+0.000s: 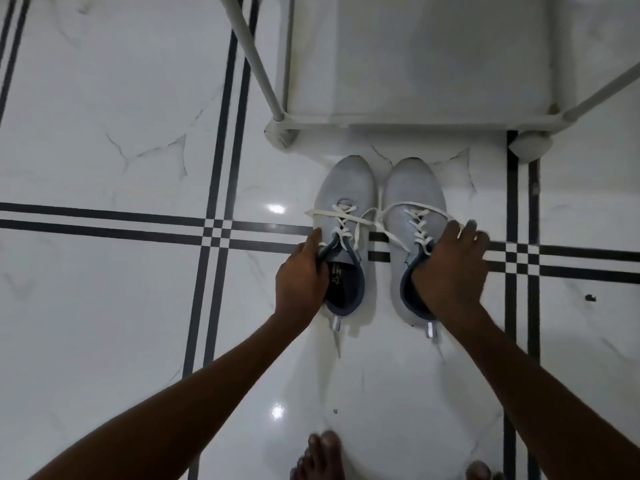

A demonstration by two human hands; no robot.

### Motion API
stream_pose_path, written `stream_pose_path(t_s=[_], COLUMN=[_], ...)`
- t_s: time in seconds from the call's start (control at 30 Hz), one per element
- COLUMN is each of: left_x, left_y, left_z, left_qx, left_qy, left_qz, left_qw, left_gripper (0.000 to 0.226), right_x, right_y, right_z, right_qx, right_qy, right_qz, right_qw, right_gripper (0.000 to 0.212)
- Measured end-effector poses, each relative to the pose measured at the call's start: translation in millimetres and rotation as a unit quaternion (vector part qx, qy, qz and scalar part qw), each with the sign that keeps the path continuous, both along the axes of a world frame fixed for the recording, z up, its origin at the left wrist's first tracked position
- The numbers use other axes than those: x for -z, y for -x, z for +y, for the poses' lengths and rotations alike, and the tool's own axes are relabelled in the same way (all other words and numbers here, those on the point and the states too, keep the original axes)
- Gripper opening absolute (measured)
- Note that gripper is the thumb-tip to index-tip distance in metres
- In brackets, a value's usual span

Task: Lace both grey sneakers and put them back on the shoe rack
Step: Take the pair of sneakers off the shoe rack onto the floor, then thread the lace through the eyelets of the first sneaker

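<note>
Two grey sneakers stand side by side on the white tiled floor, toes pointing at the shoe rack (419, 64). The left sneaker (346, 188) has white laces threaded through its eyelets, with loose ends trailing sideways. My left hand (301, 275) grips its dark collar, thumb outside and fingers inside the opening. The right sneaker (414, 192) is laced too, its loose lace (377, 216) crossing over to the other shoe. My right hand (450, 265) covers its opening and holds its collar.
The white shoe rack has a pale shelf and tubular legs (277, 129) just beyond the sneakers' toes. Black double lines (221, 168) cross the glossy floor. My bare feet (322, 455) show at the bottom edge.
</note>
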State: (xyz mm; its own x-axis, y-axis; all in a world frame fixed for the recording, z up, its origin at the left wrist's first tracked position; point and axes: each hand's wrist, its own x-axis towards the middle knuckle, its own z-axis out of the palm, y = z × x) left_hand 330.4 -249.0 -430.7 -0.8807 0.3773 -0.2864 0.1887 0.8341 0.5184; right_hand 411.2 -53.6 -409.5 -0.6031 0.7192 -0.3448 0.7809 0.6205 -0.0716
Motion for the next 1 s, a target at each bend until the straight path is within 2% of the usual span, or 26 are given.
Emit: stream_pose_path(t_s=[0.07,0.13,0.23,0.33,0.4,0.47,0.63,0.7,0.77,0.83,0.93,0.97,1.0], left_x=[1,2,2,6,7,9,-5,-17,-26,-36,-59,-65,-68], left_y=[6,11,19,29,36,46,81,96,110,121,135,140,145], left_z=[-12,-22,-33,-43,-45,-52,-65,-68,-70,-70,-65,-63,-61], left_qx=[-0.009,-0.018,-0.030,-0.030,0.002,0.037,0.083,0.099,0.117,0.095,0.058,0.069,0.092], left_qy=[0.003,0.001,0.009,0.010,0.021,0.036,0.006,0.009,0.008,-0.033,-0.052,-0.034,0.008], left_qz=[0.011,0.020,0.030,0.041,0.044,0.040,-0.071,-0.134,-0.180,-0.240,-0.295,-0.294,-0.285], left_qw=[1.000,1.000,0.999,0.999,0.999,0.998,0.994,0.986,0.977,0.966,0.952,0.953,0.954], left_gripper=[0.053,0.051,0.046,0.044,0.043,0.043,0.053,0.047,0.038,0.032,0.025,0.023,0.020], right_x=[-10,-18,-19,-6,5,11,8,1,-9,-18,-23,-22,-20], right_y=[26,53,84,100,108,117,139,148,151,152,159,161,160], right_z=[-8,-17,-41,-73,-89,-98,-87,-83,-77,-66,-41,-33,-27], right_qx=[-0.051,-0.100,-0.225,-0.251,-0.216,-0.204,-0.058,0.038,0.152,0.214,0.272,0.281,0.268], right_qy=[-0.006,0.001,0.006,0.129,0.209,0.223,0.330,0.406,0.491,0.540,0.517,0.488,0.440], right_qz=[-0.036,-0.039,0.076,0.177,0.187,0.189,0.148,0.147,0.151,0.166,0.208,0.225,0.241], right_qw=[0.998,0.994,0.971,0.943,0.935,0.934,0.931,0.901,0.844,0.797,0.784,0.795,0.822], right_gripper=[0.082,0.082,0.054,0.025,0.017,0.016,0.017,0.012,0.013,0.012,0.011,0.012,0.012])
